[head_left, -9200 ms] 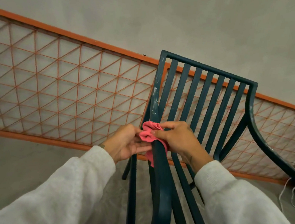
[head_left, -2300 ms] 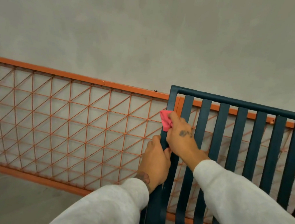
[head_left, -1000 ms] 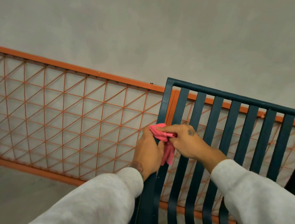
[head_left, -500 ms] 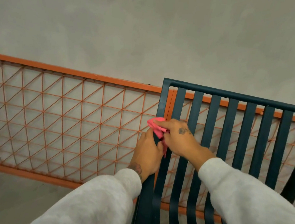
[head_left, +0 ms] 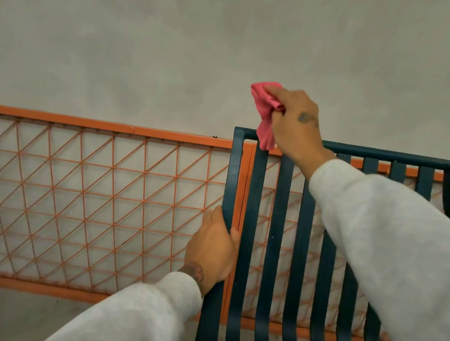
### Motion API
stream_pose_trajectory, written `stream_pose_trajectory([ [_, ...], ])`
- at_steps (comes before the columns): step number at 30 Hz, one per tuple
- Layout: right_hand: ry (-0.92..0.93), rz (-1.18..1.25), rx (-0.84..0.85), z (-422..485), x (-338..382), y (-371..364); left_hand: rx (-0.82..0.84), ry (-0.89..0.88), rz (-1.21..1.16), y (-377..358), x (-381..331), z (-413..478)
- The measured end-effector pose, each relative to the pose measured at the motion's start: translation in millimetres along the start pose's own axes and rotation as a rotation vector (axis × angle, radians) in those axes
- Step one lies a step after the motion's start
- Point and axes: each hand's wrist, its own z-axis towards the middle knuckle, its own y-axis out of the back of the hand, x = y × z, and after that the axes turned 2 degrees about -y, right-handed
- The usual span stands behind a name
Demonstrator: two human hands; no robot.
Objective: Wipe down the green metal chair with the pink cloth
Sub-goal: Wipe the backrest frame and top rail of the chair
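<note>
The dark green metal chair (head_left: 277, 228) fills the lower right, its slatted back facing me. My left hand (head_left: 212, 247) grips the left upright of the backrest about halfway up. My right hand (head_left: 295, 122) is raised above the top rail near the left corner and holds the bunched pink cloth (head_left: 266, 111). The cloth's lower end hangs down over the top rail and the top of the second slat. The seat is out of view.
An orange metal lattice railing (head_left: 95, 195) runs behind the chair from left to right, close to the backrest's left upright. A plain grey wall (head_left: 147, 43) rises behind it. Grey floor shows at the bottom left.
My right hand has lifted the pink cloth from the left upright, midway up, to above the top rail. My left hand still holds the upright.
</note>
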Motion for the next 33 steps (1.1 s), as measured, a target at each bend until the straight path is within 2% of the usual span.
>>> stream_pose_trajectory([
  [2, 0.067, -0.124, 0.046, 12.3, 2.1, -15.0, -0.001, -0.003, -0.003, 0.4, -0.4, -0.7],
  [6, 0.108, -0.46, 0.33, 8.9, 4.7, -52.9, -0.016, 0.0, 0.017, 1.0, -0.4, -1.1],
  [8, 0.182, -0.549, 0.366, 0.5, 6.5, -64.0, -0.012, 0.0, 0.015, 0.7, 0.7, -0.8],
  [12, 0.151, -0.476, 0.346, -34.7, 2.6, -69.5, -0.005, 0.0, 0.024, 0.6, 1.6, -0.6],
  [20, 0.162, -0.264, 0.533, -132.6, -9.8, -61.2, 0.038, 0.029, 0.027, 2.7, 1.2, -4.4],
  [24, 0.202, -0.365, 0.57, -111.6, -13.7, -57.2, 0.019, 0.034, 0.044, 2.8, -1.0, -4.4],
  [30, 0.041, -0.434, 0.48, -44.4, -7.6, -62.4, 0.02, 0.037, 0.019, 0.6, -0.4, -2.9],
  [33, -0.018, -0.396, 0.447, -43.9, -2.7, -68.7, 0.013, 0.032, -0.02, 0.3, 2.9, -0.5],
])
